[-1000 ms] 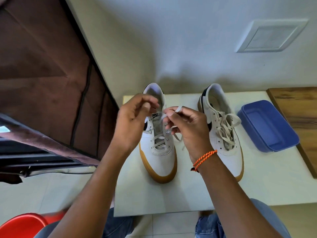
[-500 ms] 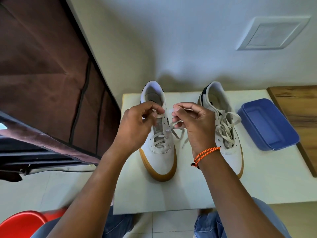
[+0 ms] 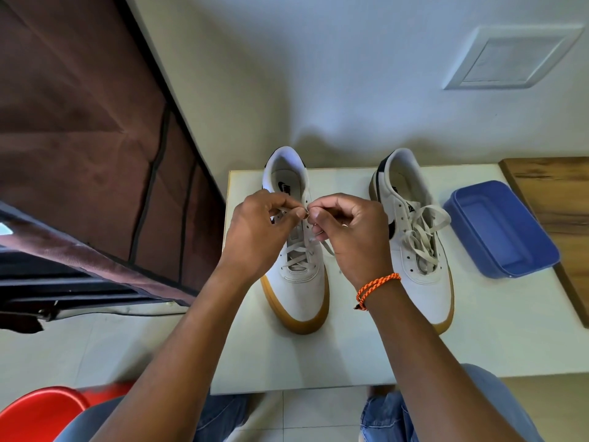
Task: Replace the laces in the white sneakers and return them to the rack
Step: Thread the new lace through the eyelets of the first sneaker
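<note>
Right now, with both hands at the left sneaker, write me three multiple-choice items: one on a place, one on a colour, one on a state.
1. Where does the blue tub sit?
A. Right of the right sneaker
B. Between the sneakers
C. On the floor

2. What colour is the wristband on the right hand?
A. Green
B. Orange
C. White

3. What is the left hand doing?
A. Resting flat on the table
B. Lifting the tub
C. Pinching the lace of the left sneaker

Key: 1 A, the tub lies on the table just past the right sneaker. 2 B, an orange cord circles that wrist. 3 C, its fingers meet the right hand's over the eyelets, lace between them.
</note>
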{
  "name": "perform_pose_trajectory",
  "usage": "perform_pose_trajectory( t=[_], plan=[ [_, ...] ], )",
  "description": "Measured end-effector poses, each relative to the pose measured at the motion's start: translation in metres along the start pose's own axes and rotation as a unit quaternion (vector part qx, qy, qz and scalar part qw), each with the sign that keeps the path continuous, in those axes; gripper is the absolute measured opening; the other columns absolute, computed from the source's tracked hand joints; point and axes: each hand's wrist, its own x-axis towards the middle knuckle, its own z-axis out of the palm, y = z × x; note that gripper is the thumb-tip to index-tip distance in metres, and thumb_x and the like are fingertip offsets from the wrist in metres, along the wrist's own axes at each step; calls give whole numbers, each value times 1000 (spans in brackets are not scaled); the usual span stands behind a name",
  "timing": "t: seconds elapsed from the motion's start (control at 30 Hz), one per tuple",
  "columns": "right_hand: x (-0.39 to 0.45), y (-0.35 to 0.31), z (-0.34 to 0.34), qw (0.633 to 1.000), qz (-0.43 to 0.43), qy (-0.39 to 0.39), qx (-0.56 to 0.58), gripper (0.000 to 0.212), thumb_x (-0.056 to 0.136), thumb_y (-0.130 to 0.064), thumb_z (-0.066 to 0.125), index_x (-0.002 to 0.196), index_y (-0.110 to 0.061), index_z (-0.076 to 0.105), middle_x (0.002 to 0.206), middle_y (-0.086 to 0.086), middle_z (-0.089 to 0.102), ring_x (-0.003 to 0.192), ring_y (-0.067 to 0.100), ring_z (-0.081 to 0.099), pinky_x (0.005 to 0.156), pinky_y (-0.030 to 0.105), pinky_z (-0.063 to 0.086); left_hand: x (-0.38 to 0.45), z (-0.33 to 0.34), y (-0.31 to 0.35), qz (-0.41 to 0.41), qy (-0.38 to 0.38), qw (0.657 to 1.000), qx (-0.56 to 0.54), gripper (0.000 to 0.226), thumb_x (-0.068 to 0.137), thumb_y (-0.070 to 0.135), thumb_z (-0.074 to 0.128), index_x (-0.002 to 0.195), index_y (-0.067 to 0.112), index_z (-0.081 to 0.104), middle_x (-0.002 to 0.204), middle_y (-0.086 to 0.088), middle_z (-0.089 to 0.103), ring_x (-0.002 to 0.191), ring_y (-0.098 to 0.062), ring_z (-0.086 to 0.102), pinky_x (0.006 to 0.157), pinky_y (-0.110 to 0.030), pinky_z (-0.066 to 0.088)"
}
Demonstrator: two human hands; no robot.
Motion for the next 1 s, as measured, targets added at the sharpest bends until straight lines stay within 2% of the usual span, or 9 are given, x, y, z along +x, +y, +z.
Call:
perform_pose_trajectory(
  t=[0.07, 0.2, 0.3, 0.37, 0.47, 0.6, 0.73, 0.87, 1.0],
  plan=[
    [0, 1, 1, 1000, 1, 3, -13, 13, 94, -2, 70, 90, -10, 80, 71, 1, 75, 67, 19, 73, 63, 35, 65, 0, 1, 0, -4, 11, 999, 38, 6, 97, 32, 76, 98, 32, 82, 93, 12, 65, 90, -5, 62, 75, -26, 48],
    [1, 3, -1, 999, 13, 39, -36, 12, 93, -4, 71, 90, -12, 80, 75, -3, 76, 68, 15, 74, 66, 33, 64, -1, -2, 0, -30, 68, 990, 123, 8, 95, 41, 77, 97, 34, 80, 98, 5, 56, 84, -12, 57, 70, -31, 46],
    [3, 6, -3, 995, 23, 66, -70, 11, 92, -8, 73, 89, -15, 81, 79, -8, 76, 73, 11, 74, 71, 32, 64, -6, -1, 4, 2, 88, 971, 223, 6, 96, 41, 76, 94, 35, 77, 97, 8, 47, 76, -17, 53, 61, -31, 37],
    [3, 10, -4, 994, 36, 44, -93, 12, 90, -8, 74, 88, -18, 81, 79, -10, 76, 74, 10, 73, 72, 31, 62, -9, 4, 5, 16, 80, 963, 257, 8, 96, 40, 74, 94, 33, 76, 96, 9, 44, 77, -20, 54, 61, -31, 36],
    [2, 13, -3, 991, 70, -8, -109, 12, 88, -10, 76, 87, -21, 81, 75, -10, 75, 70, 8, 70, 67, 25, 56, -8, 8, 1, -17, 57, 971, 232, 11, 96, 41, 74, 94, 31, 75, 90, 11, 44, 80, -16, 56, 64, -32, 38],
    [1, 11, -3, 990, 89, -21, -106, 12, 90, -10, 75, 88, -20, 81, 75, -9, 75, 70, 4, 70, 64, 18, 53, -1, 2, -4, -25, 18, 980, 197, 11, 95, 42, 76, 92, 31, 77, 86, 15, 48, 78, -3, 52, 59, -25, 35],
    [1, 11, -3, 990, 97, -25, -97, 15, 89, -8, 73, 87, -20, 81, 77, -7, 76, 74, 8, 72, 68, 23, 57, -1, 1, -8, -11, -8, 980, 198, 8, 94, 40, 77, 93, 32, 76, 91, 15, 52, 82, -2, 53, 64, -29, 39],
    [1, 11, -4, 989, 87, -27, -113, 17, 91, -7, 71, 90, -20, 82, 83, -10, 77, 81, 5, 72, 74, 18, 58, 0, 5, -9, -18, -7, 983, 180, 7, 94, 36, 78, 93, 28, 78, 91, 13, 55, 81, -5, 54, 66, -29, 42],
    [2, 12, -5, 989, 88, -23, -114, 19, 92, -6, 70, 91, -20, 83, 84, -9, 77, 82, 6, 72, 75, 20, 58, 1, 11, -7, -42, -5, 989, 145, 7, 96, 27, 78, 91, 25, 82, 90, 10, 58, 78, -6, 55, 68, -25, 43]
  ],
)
